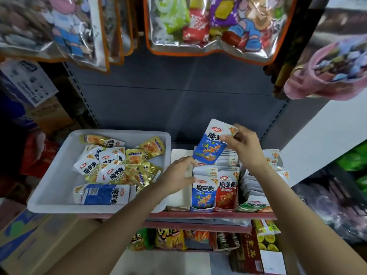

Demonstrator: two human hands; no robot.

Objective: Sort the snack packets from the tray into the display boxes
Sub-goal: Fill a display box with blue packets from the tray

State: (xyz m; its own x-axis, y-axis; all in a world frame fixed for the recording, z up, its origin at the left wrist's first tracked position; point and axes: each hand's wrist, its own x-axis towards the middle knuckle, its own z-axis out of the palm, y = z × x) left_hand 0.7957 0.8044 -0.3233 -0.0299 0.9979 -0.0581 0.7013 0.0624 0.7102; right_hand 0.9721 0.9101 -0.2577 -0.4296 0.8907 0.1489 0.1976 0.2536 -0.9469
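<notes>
Packets of blue (202, 195) and red (226, 192) stand upright in the display boxes (202, 209) at lower centre of the frame, on a shelf edge (198, 215). Left of them the white tray (51, 195) holds a loose heap of gold and white packets (121, 165). The left hand (178, 175) rests with loosely bent fingers against the blue row's left side, holding nothing. Above, at centre right, the right hand (243, 143) pinches a blue packet (213, 142) by its top corner, tilted over the boxes.

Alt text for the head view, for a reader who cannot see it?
Right hand pinches a blue snack packet above the display boxes; left hand touches the blue row's packets. A white tray of mixed packets sits left.
</notes>
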